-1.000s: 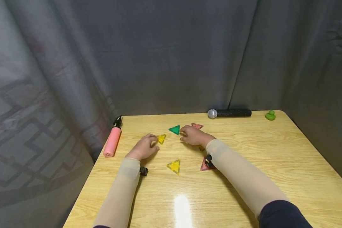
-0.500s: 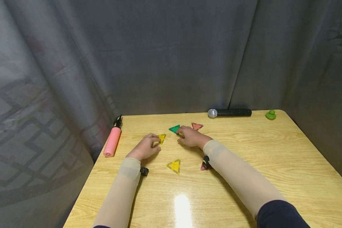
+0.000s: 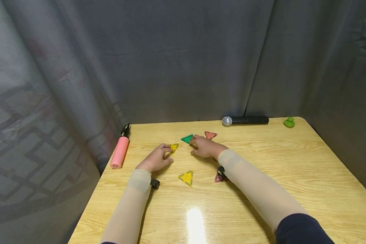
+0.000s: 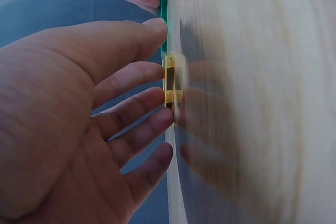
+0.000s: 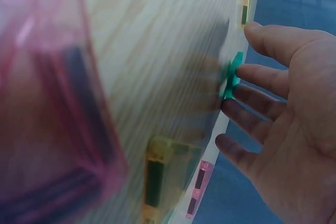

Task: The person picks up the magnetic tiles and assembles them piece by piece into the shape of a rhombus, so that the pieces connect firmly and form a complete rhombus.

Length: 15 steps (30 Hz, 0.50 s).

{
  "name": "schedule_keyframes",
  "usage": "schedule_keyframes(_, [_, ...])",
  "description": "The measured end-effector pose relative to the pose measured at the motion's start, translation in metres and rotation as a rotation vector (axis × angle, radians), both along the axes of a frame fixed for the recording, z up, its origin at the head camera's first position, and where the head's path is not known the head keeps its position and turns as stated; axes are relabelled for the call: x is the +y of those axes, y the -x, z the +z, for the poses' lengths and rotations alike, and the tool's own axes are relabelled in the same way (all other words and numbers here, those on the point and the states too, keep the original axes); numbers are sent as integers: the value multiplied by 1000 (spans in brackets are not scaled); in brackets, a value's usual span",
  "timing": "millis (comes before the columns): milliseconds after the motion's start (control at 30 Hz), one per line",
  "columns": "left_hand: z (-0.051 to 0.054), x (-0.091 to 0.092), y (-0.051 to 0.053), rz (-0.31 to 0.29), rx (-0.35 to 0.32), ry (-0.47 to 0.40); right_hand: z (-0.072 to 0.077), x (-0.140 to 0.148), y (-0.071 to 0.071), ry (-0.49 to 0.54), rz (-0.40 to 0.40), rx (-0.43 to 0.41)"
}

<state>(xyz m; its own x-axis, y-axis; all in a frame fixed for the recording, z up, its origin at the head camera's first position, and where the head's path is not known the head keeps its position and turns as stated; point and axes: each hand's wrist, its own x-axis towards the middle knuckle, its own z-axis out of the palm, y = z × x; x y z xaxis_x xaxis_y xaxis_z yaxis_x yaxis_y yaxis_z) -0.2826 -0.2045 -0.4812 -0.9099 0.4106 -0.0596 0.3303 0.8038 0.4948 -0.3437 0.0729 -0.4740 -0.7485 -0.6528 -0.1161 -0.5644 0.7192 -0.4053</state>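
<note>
My left hand [image 3: 156,158] lies low over the table, its fingertips touching a translucent yellow triangular tile [image 3: 174,148]. In the left wrist view the fingers extend towards that tile's edge [image 4: 169,80], and the thumb stands off it. To the right, my right hand [image 3: 205,146] has its fingertips on a green triangular tile [image 3: 186,138]. From the right wrist, the fingers reach the green tile [image 5: 232,75] while the thumb stays apart from it. Both tiles lie on the tabletop, each partly covered by fingers.
Nearer me lies another yellow triangle [image 3: 186,178]. A pink triangle [image 3: 210,135] lies behind the right hand; a second pink one [image 3: 218,178] is partly under the right wrist. A pink pump [image 3: 120,151], microphone [image 3: 247,120] and green toy duck [image 3: 289,123] stand around the wooden table [image 3: 292,159].
My right hand has shifted slightly left, bringing its fingers onto the green tile. The left hand has edged right, and its yellow tile has slid slightly right.
</note>
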Motion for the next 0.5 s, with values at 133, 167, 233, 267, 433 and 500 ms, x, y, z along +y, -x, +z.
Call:
schedule_keyframes(133, [0,2,-1,-14,-1,-10,6,2,-4,-12,3,-2])
schedule_keyframes(167, [-1,2,-1,-18,1,-8,7,3,-5,-11,4,-1])
schedule_keyframes(233, [-2,3,-1,-24,2,-4,9,5,-6,-13,3,0])
schedule_keyframes(267, [-2,4,-1,-26,4,-1,10,6,-7,-13,3,-1])
schedule_keyframes(433, [-3,6,-1,-37,7,-10,12,10,-5,-11,-1,-17])
schedule_keyframes(500, [-4,7,0,-38,14,-14,12,12,-4,-14,-5,-29])
